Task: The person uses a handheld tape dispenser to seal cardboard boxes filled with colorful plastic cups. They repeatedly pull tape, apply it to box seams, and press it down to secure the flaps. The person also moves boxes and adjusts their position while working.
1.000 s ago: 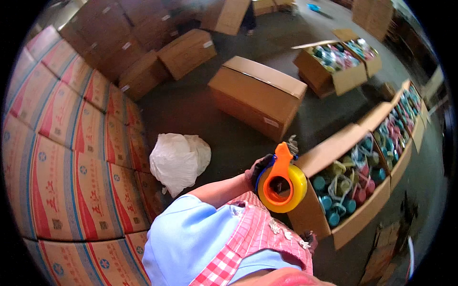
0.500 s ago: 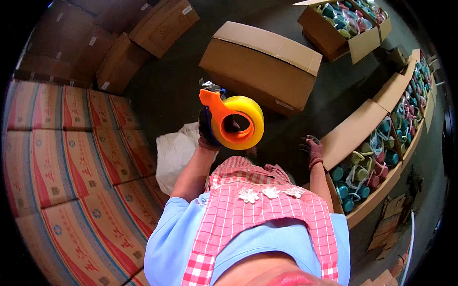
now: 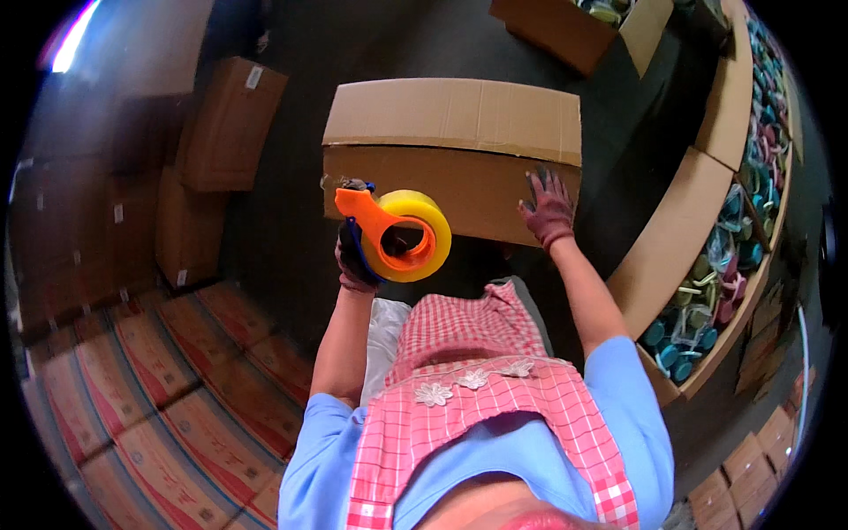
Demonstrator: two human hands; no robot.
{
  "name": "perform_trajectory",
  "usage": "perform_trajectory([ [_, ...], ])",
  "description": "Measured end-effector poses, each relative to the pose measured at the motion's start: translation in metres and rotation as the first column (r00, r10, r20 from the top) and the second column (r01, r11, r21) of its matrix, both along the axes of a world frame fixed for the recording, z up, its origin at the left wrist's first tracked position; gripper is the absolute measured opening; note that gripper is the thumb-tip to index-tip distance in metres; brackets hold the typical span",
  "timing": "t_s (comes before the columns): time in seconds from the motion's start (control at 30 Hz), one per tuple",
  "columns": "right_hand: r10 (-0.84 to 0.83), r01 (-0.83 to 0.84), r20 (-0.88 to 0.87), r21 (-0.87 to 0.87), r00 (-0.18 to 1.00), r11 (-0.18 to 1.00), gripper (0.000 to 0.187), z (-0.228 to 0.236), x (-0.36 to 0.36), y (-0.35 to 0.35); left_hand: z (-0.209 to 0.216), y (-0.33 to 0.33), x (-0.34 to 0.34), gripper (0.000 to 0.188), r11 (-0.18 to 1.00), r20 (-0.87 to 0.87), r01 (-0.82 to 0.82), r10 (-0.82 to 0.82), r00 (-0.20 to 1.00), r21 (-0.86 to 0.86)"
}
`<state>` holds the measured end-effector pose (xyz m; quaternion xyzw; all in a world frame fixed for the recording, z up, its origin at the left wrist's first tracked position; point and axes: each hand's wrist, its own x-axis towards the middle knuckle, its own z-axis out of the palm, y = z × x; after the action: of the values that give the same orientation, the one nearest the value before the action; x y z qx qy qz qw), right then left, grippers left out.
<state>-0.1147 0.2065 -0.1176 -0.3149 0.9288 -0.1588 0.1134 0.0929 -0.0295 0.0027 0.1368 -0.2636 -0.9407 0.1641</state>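
My left hand [image 3: 352, 258], in a dark glove, is closed on an orange and blue tape dispenser [image 3: 360, 213] loaded with a thick yellow roll of tape [image 3: 435, 231]. The dispenser's front end is close to the near left side of a closed brown cardboard box [image 3: 442, 184]; whether it touches cannot be made out. My right hand [image 3: 549, 208], gloved in maroon with dark fingertips, has its fingers spread flat against the right part of the box's near side. The box's top [image 3: 455, 115] faces up, its flaps folded down.
Along the right, long open cartons [image 3: 676, 230] hold many teal, green and pink cups in clear plastic. Another open carton [image 3: 565, 35] is at the far right. Printed cartons [image 3: 177, 380] are stacked at lower left, plain brown boxes [image 3: 231, 124] at upper left. A white sack [image 3: 385, 331] lies by my left arm.
My view has shifted, and the box now sits nearer and straighter before me. My right hand has moved from beside the open cartons onto the box. The tape dispenser stays in my left.
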Motion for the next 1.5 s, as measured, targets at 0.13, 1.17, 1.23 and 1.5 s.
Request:
perform_trajectory([
  [0.13, 0.12, -0.121, -0.041, -0.029, 0.992, 0.992, 0.062, -0.056, -0.063, -0.063, -0.084, -0.075, -0.046, 0.047, 0.77, 0.39, 0.222, 0.038, 0.92, -0.598],
  [1.17, -0.02, 0.965, 0.998, -0.05, 0.057, 0.259, 0.044, -0.201, -0.034, -0.152, -0.265, -0.097, -0.2, 0.093, 0.354, 0.667, 0.666, -0.138, 0.732, -0.657],
  [1.23, -0.081, 0.932, 0.996, 0.062, -0.035, 0.357, 0.046, -0.203, -0.039, -0.154, -0.266, -0.097, -0.204, 0.093, 0.315, 0.677, 0.68, -0.138, 0.723, -0.662],
  [1.5, 0.006, 0.99, 1.0, -0.02, 0.019, 0.137, 0.023, -0.18, -0.064, -0.159, -0.27, -0.09, -0.209, 0.079, 0.282, 0.615, 0.624, -0.131, 0.778, -0.729],
])
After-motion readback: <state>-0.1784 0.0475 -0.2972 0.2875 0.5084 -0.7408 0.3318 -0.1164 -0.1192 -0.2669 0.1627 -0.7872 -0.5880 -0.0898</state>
